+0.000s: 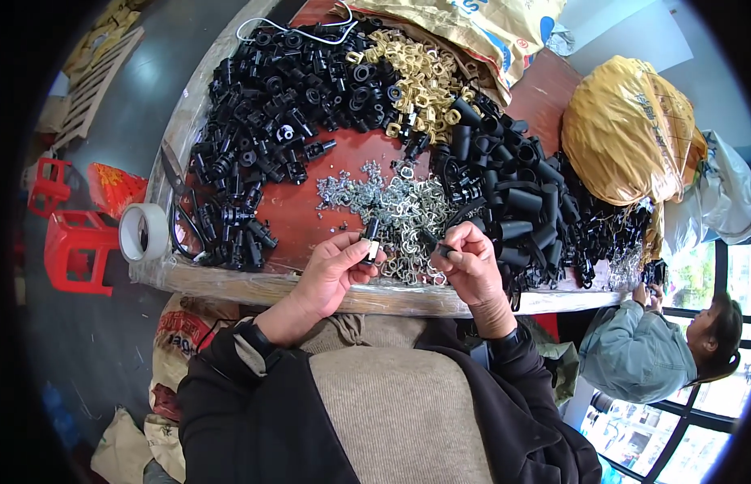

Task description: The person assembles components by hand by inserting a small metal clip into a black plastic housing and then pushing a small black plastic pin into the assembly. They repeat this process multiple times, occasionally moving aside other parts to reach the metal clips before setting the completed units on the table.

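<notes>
My left hand (335,273) is closed round a black plastic fitting (373,230) with a cream-coloured collar near its lower end. A short way to the right, my right hand (477,270) pinches a small black part (445,251) between thumb and fingers; its exact kind is too small to make out. Both hands are above the near edge of the table, with the two pieces apart. Just beyond them lie a pile of pale metal clips (416,222) and a heap of small silvery pieces (355,192) resembling screws.
Black fittings (258,105) cover the table's left side. Yellow square rings (416,68) and black tubes (521,202) lie farther back and right. Scissors (173,169) and a tape roll (144,232) sit at the left edge. A co-worker (642,355) is at the right.
</notes>
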`<state>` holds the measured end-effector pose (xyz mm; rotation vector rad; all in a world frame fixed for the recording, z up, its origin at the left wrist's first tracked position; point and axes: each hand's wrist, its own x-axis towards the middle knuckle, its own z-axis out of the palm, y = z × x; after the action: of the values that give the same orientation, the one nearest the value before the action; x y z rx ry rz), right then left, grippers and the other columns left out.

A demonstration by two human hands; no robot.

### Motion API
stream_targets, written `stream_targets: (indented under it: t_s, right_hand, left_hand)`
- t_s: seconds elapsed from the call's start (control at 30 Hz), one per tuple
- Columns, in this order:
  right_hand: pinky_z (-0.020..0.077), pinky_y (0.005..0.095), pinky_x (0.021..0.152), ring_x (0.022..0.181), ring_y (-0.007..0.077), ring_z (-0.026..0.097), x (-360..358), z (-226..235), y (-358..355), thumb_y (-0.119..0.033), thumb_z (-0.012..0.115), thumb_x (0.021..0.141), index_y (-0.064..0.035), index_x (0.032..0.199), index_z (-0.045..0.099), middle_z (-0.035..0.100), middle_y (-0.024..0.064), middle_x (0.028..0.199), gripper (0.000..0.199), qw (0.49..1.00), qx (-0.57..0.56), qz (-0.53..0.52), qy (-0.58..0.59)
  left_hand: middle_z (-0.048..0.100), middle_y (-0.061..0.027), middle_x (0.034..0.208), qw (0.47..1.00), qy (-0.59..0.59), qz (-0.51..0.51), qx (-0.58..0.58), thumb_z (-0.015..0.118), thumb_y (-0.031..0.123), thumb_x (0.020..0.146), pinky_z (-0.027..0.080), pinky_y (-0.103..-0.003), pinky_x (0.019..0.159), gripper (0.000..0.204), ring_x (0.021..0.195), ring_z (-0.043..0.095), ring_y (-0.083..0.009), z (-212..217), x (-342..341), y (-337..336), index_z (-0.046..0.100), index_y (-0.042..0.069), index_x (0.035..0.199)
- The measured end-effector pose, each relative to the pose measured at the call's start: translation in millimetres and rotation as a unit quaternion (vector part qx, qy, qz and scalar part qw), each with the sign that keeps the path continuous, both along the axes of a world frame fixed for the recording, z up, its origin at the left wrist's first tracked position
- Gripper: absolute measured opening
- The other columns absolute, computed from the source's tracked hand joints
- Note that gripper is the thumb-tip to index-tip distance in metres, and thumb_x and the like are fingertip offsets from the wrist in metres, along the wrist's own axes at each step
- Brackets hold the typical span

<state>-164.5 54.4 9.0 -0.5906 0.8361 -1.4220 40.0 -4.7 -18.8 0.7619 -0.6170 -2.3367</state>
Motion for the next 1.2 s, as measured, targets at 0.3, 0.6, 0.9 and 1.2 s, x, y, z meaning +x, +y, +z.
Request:
stream_targets:
  t_s: [0.3,0.6,0.9,1.2]
  right_hand:
    - [0.0394,0.0207,0.055,0.058,0.0074,0.042,16,1,-5,0.007,0.054,0.070,-0.0008,0.082,0.053,0.044,-0.0004,0.067,0.014,0.994,0.018,-0.005,0.106]
    - [0.0331,0.0163,0.053,0.060,0.0042,0.040,29,2,-10,0.004,0.056,0.072,-0.0019,0.080,0.056,0.045,-0.0028,0.068,0.010,0.945,-0.069,0.032,0.319]
    - [0.0347,0.0187,0.057,0.064,0.0065,0.041,32,2,-15,0.004,0.057,0.071,-0.0006,0.079,0.056,0.045,-0.0001,0.071,0.010,0.904,-0.129,0.047,0.405]
    - [0.0373,0.0179,0.056,0.064,0.0055,0.044,32,-1,-14,0.003,0.057,0.072,-0.0008,0.081,0.056,0.046,0.0004,0.075,0.010,0.941,-0.078,0.058,0.324]
  left_hand:
    - [0.059,-0.0065,0.082,1.000,-0.001,-0.018,-0.011,0.052,0.018,0.081,0.045,-0.018,0.055,0.018,0.065,0.055,-0.0095,2,-1,2,0.051,0.004,0.092]
    - [0.059,-0.0045,0.081,1.000,-0.002,-0.031,-0.007,0.053,0.018,0.080,0.045,-0.018,0.056,0.018,0.067,0.056,-0.0096,1,-3,2,0.051,0.004,0.092]
    - [0.059,-0.0046,0.081,0.999,0.002,-0.033,0.010,0.053,0.017,0.080,0.046,-0.018,0.057,0.018,0.068,0.057,-0.0098,-4,-3,2,0.051,0.004,0.092]
    - [0.059,-0.0041,0.079,0.999,-0.022,-0.030,0.024,0.053,0.018,0.080,0.046,-0.018,0.057,0.018,0.067,0.056,-0.0091,-4,-4,2,0.052,0.004,0.092]
